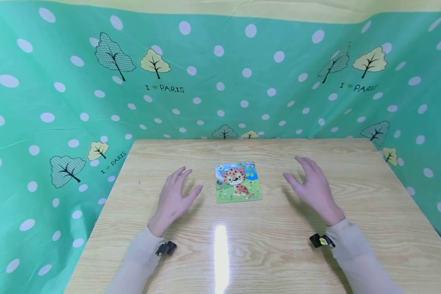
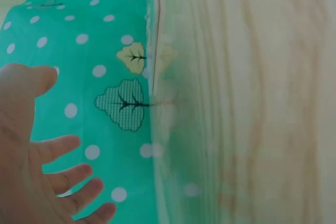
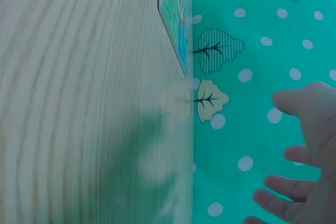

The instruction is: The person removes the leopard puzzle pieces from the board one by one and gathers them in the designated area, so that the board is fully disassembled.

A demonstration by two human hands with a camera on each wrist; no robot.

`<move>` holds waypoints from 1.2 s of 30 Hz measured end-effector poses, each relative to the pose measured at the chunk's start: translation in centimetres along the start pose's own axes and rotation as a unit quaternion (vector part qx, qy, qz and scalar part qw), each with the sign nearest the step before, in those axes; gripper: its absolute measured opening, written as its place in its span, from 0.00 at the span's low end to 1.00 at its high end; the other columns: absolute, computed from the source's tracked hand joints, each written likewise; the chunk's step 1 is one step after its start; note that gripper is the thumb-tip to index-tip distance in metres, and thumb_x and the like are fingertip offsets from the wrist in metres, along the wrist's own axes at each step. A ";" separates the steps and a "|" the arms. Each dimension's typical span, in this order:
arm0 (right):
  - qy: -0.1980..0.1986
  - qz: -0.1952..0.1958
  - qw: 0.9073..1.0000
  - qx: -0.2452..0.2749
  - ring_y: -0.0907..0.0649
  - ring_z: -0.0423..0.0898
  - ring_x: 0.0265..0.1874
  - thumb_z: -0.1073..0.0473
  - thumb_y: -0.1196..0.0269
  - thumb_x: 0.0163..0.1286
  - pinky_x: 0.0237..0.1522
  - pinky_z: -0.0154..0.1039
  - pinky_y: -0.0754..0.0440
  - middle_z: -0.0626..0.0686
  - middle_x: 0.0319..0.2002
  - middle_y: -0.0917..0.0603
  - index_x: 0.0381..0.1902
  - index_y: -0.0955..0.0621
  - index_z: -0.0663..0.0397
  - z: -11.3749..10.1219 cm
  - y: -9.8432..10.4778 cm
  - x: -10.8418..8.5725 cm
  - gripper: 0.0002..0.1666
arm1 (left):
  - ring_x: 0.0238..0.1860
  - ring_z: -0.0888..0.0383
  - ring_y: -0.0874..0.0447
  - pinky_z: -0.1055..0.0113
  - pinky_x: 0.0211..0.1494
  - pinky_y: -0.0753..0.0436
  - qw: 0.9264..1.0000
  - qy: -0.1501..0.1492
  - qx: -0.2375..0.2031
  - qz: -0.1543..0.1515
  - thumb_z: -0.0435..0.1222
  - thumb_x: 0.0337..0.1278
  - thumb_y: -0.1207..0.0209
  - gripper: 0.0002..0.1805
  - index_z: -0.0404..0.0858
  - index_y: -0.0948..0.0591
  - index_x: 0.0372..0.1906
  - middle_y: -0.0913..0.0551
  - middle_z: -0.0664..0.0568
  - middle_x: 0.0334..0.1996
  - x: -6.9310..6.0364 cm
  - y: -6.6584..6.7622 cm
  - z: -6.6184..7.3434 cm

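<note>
Holding nothing: left hand [image 1: 174,199] and right hand [image 1: 315,191] loosely spread, thumbs inward, raised over wood-grain table [image 1: 272,257], flanking cartoon-leopard picture board [image 1: 238,182], clear of it.

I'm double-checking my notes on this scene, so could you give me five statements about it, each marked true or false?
1. The leopard picture lies on the wooden table. True.
2. The left hand and right hand are both empty. True.
3. The right hand touches the leopard picture. False: they are apart.
4. The leopard picture shows in the left wrist view. False: among the wrist views, only the right shows it.
5. A dotted green cloth hangs behind the wooden table. True.
</note>
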State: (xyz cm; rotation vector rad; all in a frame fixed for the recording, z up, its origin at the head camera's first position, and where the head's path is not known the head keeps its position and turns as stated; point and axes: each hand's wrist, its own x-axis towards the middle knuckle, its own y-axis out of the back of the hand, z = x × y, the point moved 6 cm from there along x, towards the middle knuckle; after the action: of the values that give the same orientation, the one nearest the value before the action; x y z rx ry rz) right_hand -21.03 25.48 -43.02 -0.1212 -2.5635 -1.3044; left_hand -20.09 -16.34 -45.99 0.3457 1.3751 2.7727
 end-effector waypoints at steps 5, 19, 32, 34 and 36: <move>-0.001 -0.007 1.000 0.026 0.30 0.70 0.75 0.42 0.34 0.77 0.74 0.72 0.32 0.69 0.76 0.28 0.76 0.28 0.63 -0.8 -1.2 0.4 0.41 | 0.82 0.35 0.39 0.30 0.80 0.37 1.000 0.006 -0.006 -0.021 0.60 0.71 0.39 0.41 0.40 0.29 0.78 0.37 0.39 0.83 0.4 -1.1 0.3; -0.004 -0.058 0.997 0.059 0.22 0.66 0.69 0.42 0.35 0.78 0.70 0.67 0.23 0.64 0.76 0.26 0.77 0.28 0.57 -2.1 -4.9 0.8 0.39 | 0.79 0.37 0.32 0.35 0.81 0.34 0.998 -0.026 -0.006 -0.056 0.55 0.72 0.37 0.37 0.39 0.27 0.77 0.30 0.39 0.79 0.7 -3.6 1.2; -0.015 -0.119 0.985 0.125 0.17 0.63 0.65 0.44 0.33 0.76 0.62 0.63 0.15 0.62 0.72 0.22 0.76 0.27 0.55 -4.5 -8.4 1.1 0.38 | 0.76 0.37 0.27 0.36 0.81 0.33 0.995 -0.047 -0.037 -0.085 0.51 0.70 0.36 0.32 0.37 0.21 0.71 0.23 0.39 0.74 1.7 -5.5 1.6; -0.018 -0.126 0.983 0.131 0.16 0.62 0.63 0.44 0.32 0.76 0.60 0.61 0.14 0.62 0.70 0.20 0.76 0.26 0.55 -4.8 -9.0 1.2 0.37 | 0.76 0.36 0.27 0.35 0.80 0.33 0.994 -0.049 -0.036 -0.089 0.51 0.70 0.36 0.32 0.37 0.21 0.71 0.23 0.39 0.74 1.9 -5.9 1.7; -0.015 -0.130 0.982 0.133 0.15 0.61 0.60 0.46 0.33 0.76 0.59 0.60 0.13 0.62 0.66 0.17 0.74 0.24 0.56 -5.0 -9.4 1.2 0.35 | 0.76 0.36 0.28 0.34 0.80 0.34 0.994 -0.049 -0.034 -0.093 0.51 0.70 0.37 0.32 0.37 0.21 0.71 0.23 0.39 0.74 2.1 -6.2 1.7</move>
State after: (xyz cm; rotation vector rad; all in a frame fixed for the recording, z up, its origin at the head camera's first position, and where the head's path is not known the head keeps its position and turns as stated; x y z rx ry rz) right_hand -23.03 15.79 -47.23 0.2549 -2.8236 -1.0288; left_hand -22.25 -10.94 -49.51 0.3278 1.2196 2.6079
